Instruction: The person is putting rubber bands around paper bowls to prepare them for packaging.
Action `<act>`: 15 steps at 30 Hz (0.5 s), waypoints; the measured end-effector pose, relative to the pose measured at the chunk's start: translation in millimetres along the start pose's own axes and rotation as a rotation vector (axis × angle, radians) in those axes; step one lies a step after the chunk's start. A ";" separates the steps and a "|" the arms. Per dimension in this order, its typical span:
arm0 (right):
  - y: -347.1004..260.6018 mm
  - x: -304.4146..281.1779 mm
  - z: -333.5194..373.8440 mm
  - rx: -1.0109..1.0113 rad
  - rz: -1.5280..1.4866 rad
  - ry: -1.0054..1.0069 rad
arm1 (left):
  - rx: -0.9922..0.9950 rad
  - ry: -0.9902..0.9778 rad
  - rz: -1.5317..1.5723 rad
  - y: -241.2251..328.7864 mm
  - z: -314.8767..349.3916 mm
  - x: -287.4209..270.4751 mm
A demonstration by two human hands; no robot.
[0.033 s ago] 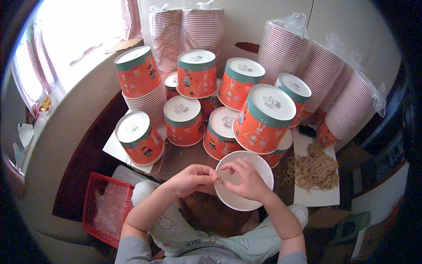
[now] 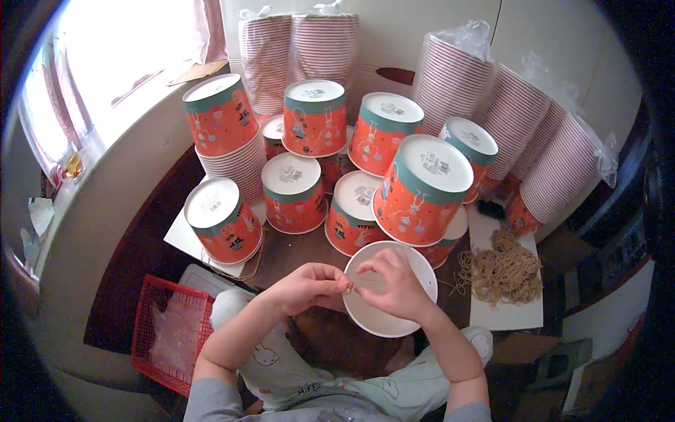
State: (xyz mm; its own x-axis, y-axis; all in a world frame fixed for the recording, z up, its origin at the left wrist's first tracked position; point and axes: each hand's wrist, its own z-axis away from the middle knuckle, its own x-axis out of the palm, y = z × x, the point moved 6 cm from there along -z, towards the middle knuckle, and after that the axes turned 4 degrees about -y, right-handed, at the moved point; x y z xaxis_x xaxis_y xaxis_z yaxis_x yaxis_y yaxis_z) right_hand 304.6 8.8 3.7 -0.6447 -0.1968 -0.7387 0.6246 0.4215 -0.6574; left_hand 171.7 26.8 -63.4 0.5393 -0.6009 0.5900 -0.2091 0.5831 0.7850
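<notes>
My left hand (image 2: 309, 287) is closed in a pinch, thumb against forefinger, at the left rim of a white-lined paper bucket (image 2: 410, 313). A small golden-tan piece (image 2: 349, 288) shows at its fingertips; it is too small to name. Over the bucket's open mouth is my right hand (image 2: 394, 288), its fingers bent and the thumb apart from the forefinger, close to that piece. I see nothing held in it. The bucket faces upward in front of me, with a small dark hole in its right inner wall.
Several orange-and-green paper buckets (image 2: 294, 193) stand upside down beyond my hands, some stacked. Tall bagged bucket stacks (image 2: 455, 74) line the wall. Tan twine (image 2: 508, 271) lies heaped on a white board (image 2: 503, 318) at right. A red basket (image 2: 144, 337) holding clear plastic sits lower left.
The fingers of my right hand have shifted slightly and bent a little more. My left hand and the bucket look unmoved.
</notes>
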 end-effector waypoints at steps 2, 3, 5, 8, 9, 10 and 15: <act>-7.6 -12.7 4.3 -0.111 0.179 0.192 | 0.005 -0.015 0.004 1.2 0.1 2.7; -5.5 -14.0 4.0 -0.111 0.179 0.192 | 0.005 -0.014 0.005 1.5 0.1 3.1; -6.5 -13.6 3.6 -0.258 0.031 0.144 | 0.006 -0.025 0.008 2.3 -0.5 5.6; 6.5 1.5 3.1 -0.151 -0.273 0.039 | 0.023 -0.043 0.024 5.8 -0.4 10.5; 3.5 0.7 4.6 -0.151 -0.272 0.039 | 0.023 -0.044 0.024 6.8 -0.8 12.3; 0.6 2.9 5.2 -0.032 -0.330 -0.034 | 0.025 -0.030 0.028 7.7 -1.1 12.8; -10.6 -2.5 7.6 -0.165 -0.101 0.177 | 0.011 -0.001 0.025 3.9 -5.1 7.4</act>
State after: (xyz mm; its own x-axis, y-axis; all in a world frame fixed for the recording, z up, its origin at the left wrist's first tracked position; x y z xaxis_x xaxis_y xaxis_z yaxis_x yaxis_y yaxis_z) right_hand 303.0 -1.9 11.4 -0.7763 -0.0931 -0.6234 0.4824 0.5487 -0.6827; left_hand 179.1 27.3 -56.9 0.5325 -0.5868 0.6100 -0.2316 0.5922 0.7718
